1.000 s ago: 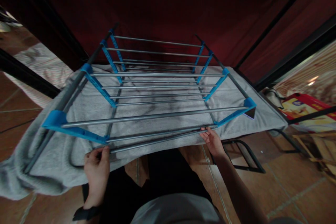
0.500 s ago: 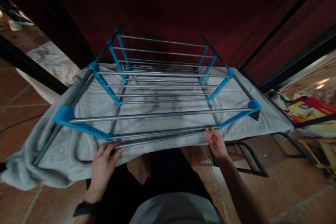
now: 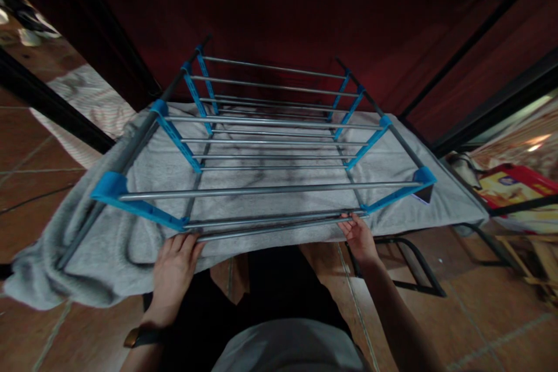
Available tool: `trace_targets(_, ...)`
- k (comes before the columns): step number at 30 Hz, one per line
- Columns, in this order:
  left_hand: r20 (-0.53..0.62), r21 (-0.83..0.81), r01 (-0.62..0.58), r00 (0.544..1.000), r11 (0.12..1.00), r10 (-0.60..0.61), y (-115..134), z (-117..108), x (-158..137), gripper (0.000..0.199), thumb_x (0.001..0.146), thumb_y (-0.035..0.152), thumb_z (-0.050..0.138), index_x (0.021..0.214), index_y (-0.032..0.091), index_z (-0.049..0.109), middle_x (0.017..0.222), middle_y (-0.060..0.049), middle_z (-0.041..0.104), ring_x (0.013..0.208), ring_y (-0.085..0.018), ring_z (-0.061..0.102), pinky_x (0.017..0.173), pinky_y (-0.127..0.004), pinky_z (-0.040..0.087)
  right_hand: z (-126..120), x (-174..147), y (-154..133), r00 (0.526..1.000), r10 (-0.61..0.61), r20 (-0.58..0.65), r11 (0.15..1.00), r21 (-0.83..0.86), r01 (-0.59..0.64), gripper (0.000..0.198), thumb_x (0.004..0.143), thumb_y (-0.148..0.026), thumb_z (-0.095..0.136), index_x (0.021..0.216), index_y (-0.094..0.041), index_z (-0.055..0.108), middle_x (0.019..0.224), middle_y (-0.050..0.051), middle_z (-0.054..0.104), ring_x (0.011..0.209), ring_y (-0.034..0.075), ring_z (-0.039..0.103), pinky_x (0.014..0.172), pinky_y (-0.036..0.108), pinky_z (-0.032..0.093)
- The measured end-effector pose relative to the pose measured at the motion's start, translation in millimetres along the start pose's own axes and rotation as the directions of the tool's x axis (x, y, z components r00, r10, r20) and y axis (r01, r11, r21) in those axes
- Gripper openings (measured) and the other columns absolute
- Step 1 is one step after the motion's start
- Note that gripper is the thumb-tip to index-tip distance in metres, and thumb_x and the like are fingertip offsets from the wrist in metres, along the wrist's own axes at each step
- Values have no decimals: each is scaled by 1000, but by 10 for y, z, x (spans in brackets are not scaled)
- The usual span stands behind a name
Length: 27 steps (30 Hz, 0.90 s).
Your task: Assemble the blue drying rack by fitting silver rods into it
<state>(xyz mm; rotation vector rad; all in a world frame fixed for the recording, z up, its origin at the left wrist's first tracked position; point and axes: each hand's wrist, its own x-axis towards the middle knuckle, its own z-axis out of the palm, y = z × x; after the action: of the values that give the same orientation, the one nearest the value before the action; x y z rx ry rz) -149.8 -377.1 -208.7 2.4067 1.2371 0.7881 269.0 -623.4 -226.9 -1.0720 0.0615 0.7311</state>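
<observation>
A rack of grey metal tubes (image 3: 270, 190) joined by blue plastic brackets (image 3: 150, 213) lies on its side on a grey blanket (image 3: 261, 203). Along its near edge runs a loose grey metal tube (image 3: 261, 231), close beside the rack's lowest bar and slanting slightly towards it at the right. My left hand (image 3: 176, 258) closes its fingers round the left end of this tube, hiding that end. At the other end, my right hand (image 3: 358, 236) pinches the tube with its fingertips, just below the right blue bracket.
Behind the rack rises a dark red panel (image 3: 279, 17). A red and yellow box (image 3: 517, 186) stands at the right, near a wooden stool-like frame (image 3: 527, 261). Black metal legs (image 3: 418, 261) show under the blanket's right edge. Striped cloth (image 3: 89, 104) lies at the left.
My left hand has rolled over the tube's left end, its back now turned more upward and its thumb less visible. The right hand stays almost in place.
</observation>
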Motion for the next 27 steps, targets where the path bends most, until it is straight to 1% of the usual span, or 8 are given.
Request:
trace_targets(2,24,-29,18,1000,999,-18,5,6,6,18,87,39,60,99,28,67,100,-10,60,103,-32,50,99,-43,32,1,0,-2,1000,10,-4,1000,8,-10,14,76,-27,77,78,-25,63,76,-3,72,87,15,70,82,30,60)
trace_targets(6,25,-50,49,999,998,-48,-17,34,13,17,84,38,62,97,28,68,96,-10,60,102,-33,49,101,-45,30,2,-2,-4,1000,23,-6,1000,11,-23,12,77,-25,76,80,-24,64,81,-1,74,84,14,70,81,29,60)
trace_targets(9,43,-36,37,998,999,-35,-39,59,9,19,84,38,59,98,28,69,95,-10,60,100,-33,49,103,-49,28,-2,-4,0,1000,22,3,1000,16,-22,11,78,-25,75,80,-24,65,82,-1,74,84,14,70,80,29,61)
trace_targets(14,59,66,-49,997,997,45,-33,71,5,22,90,36,52,103,26,67,98,-12,61,102,-34,50,105,-52,25,-14,-5,3,1000,21,12,1000,2,-21,10,79,-26,74,81,-25,65,81,-2,74,83,14,70,81,29,60)
trace_targets(18,82,115,-127,990,985,118,19,21,12,23,93,30,48,109,26,64,99,-11,61,103,-32,52,105,-49,27,-12,-3,4,1000,24,3,1000,7,-24,11,77,-26,75,81,-24,65,84,-1,74,85,14,70,81,29,60)
trace_targets(20,136,199,-186,977,962,161,50,-8,20,26,95,25,44,113,24,61,100,-11,62,103,-32,53,102,-47,31,-7,-3,3,1000,25,-8,1000,15,-25,12,75,-25,75,81,-23,65,84,-1,74,85,14,70,81,29,60)
trace_targets(23,207,332,-289,951,898,230,81,-16,40,28,96,20,39,116,20,58,103,-11,63,101,-31,54,94,-45,36,0,-8,-1,1000,24,-20,1000,13,-23,14,74,-26,76,81,-23,65,80,-1,73,84,14,70,81,29,60)
trace_targets(27,204,396,-358,932,846,299,95,43,73,23,96,19,44,113,18,59,102,-11,65,96,-30,55,88,-43,40,0,-17,-10,999,24,-28,1000,-13,-24,13,75,-26,76,81,-23,65,81,-1,73,84,14,70,82,30,60)
